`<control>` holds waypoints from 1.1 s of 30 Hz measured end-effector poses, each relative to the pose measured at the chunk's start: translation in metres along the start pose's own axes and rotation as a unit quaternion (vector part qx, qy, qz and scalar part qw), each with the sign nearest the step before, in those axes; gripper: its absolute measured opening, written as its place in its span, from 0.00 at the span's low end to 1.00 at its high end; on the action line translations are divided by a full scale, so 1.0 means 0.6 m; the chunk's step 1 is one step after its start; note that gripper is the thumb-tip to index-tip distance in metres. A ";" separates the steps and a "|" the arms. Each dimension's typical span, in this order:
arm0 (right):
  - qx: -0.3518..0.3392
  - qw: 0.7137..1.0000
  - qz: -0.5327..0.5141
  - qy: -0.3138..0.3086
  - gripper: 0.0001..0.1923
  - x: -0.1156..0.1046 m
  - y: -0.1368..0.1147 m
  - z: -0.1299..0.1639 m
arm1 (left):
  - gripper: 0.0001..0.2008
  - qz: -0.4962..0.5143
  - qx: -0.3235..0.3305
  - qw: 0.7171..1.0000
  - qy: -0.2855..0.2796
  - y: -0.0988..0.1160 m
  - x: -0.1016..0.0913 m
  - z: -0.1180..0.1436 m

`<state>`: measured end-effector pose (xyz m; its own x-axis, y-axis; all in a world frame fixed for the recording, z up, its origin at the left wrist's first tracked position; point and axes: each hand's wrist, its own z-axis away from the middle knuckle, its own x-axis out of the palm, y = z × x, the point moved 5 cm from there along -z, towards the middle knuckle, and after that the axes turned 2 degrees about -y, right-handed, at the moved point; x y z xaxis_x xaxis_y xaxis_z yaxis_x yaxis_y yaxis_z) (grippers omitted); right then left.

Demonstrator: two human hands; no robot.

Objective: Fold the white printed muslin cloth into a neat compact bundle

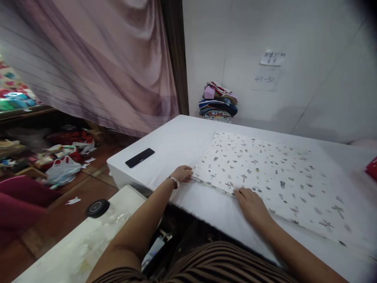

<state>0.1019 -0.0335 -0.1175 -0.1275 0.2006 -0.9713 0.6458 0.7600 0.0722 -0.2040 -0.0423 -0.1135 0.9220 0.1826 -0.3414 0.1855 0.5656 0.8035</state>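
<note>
Flat folded white fabric with small grey printed motifs [265, 173] lies on the white-covered table [176, 141], filling centre to lower right of the frame. Left hand [182, 173], silver bracelet on its wrist, sits at the fabric's near left corner, fingers curled on the edge; whether it pinches the cloth, cannot tell. Right hand [253, 205] lies palm down, fingers loosely spread, on the fabric's near edge just right of centre, pressing flat, gripping nothing.

Black rectangular phone [140, 157] lies on the table left of the fabric, well apart from the left hand. Stack of folded multicoloured clothes [218, 101] sits at the table's far edge against the white wall, upper centre. Two paper notes [269, 67] are stuck on the wall, upper right. Pink-mauve draped curtain [97, 59] fills the upper left. Clear jar with round black lid [98, 208] stands on a pale surface, lower left. Cluttered plastic bags and scraps [61, 161] lie on the brown floor, mid left. Red item [372, 168] shows at the right edge.
</note>
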 end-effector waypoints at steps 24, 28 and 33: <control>-0.010 1.000 0.003 -0.013 0.15 -0.002 -0.027 -0.032 | 0.11 -0.228 0.123 0.952 0.161 -0.007 0.010 0.045; -0.008 1.000 0.002 -0.006 0.15 -0.001 -0.027 -0.030 | 0.07 -0.231 0.109 0.953 0.165 0.001 0.007 0.044; -0.009 1.000 -0.005 0.004 0.15 -0.002 -0.027 -0.027 | 0.06 -0.239 0.079 0.952 0.175 0.004 0.000 0.048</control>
<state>0.0791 -0.0360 -0.1140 -0.1404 0.1972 -0.9703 0.6303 0.7736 0.0660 -0.1938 -0.0641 -0.0978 0.5546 0.2071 -0.8059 0.6299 0.5284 0.5692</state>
